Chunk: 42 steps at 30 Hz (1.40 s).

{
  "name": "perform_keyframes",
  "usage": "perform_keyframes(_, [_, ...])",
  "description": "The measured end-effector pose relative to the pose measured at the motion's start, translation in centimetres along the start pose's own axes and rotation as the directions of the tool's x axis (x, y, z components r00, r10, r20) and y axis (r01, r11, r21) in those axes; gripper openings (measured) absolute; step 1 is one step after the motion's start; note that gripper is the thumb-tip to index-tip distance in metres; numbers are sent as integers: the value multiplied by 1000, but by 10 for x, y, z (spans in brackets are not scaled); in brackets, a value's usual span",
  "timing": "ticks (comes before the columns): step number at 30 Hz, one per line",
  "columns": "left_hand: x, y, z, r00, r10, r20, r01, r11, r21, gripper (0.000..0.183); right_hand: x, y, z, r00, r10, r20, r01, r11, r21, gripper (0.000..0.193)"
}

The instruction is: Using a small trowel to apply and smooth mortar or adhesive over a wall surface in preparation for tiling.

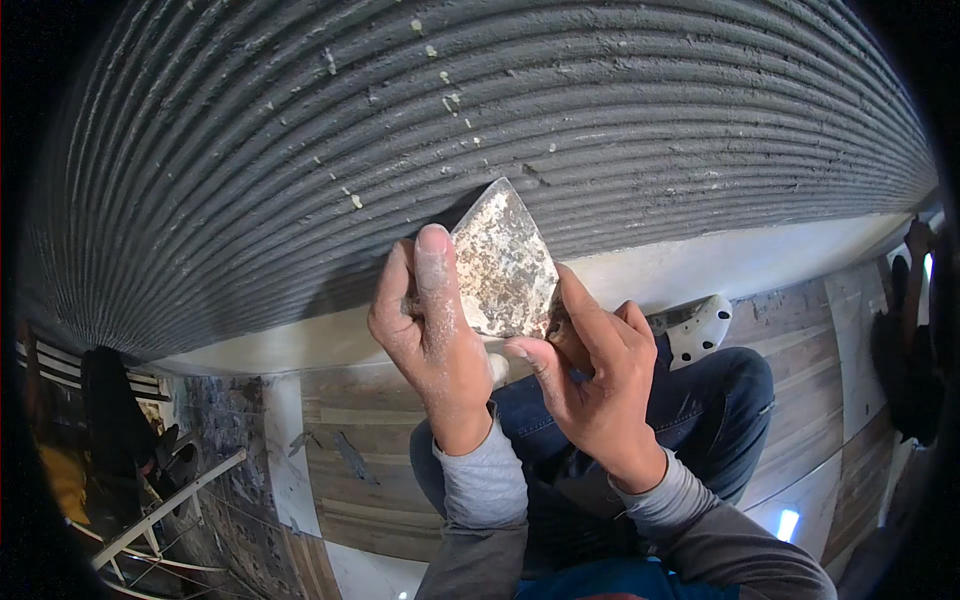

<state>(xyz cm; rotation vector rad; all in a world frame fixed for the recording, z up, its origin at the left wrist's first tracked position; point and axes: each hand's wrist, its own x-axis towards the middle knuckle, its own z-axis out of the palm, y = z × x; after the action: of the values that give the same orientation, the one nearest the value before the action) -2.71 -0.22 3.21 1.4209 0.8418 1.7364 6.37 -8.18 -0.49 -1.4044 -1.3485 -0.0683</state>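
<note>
Between my two hands, in front of the wall, is a flat, pointed metal blade that looks like a trowel (505,260). Pale, crusted residue covers its face, and its tip points up. My left hand (440,350), dusted with white powder, is closed on its left edge with the thumb raised along it. At the lower right edge, my right hand (605,375) pinches it with thumb and fingers. No handle can be made out. Behind the blade rises a grey wall (650,120) combed into horizontal ridges, with small pale specks on it.
A smooth whitish band (640,268) runs along the wall's foot. My bent knee (735,400) and a white shoe (700,330) are close to it. The wood-look tiled floor (360,440) is stained. A metal frame (190,490) stands lower left; a dark figure (905,340) is far right.
</note>
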Motion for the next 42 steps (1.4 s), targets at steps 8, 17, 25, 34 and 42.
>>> perform_keyframes(8, [-1,-8,9,999,21,-51,-22,1000,-19,34,4,6,0,999,-36,-1,36,995,-93,65])
perform_keyframes(17, [3,-5,-3,996,71,53,-73,997,32,34,5,-2,-8,998,-8,62,16,993,-115,70])
perform_keyframes(25, [1,-1,-4,996,68,64,-70,997,27,32,3,-3,-9,998,7,70,1,993,-114,69])
perform_keyframes(34, [4,-9,7,1000,18,-8,-18,999,-28,32,6,1,-5,999,-13,41,17,994,-106,72])
perform_keyframes(42, [4,-6,10,997,68,-31,-70,996,-60,33,8,4,-5,997,-80,-19,76,983,-166,72])
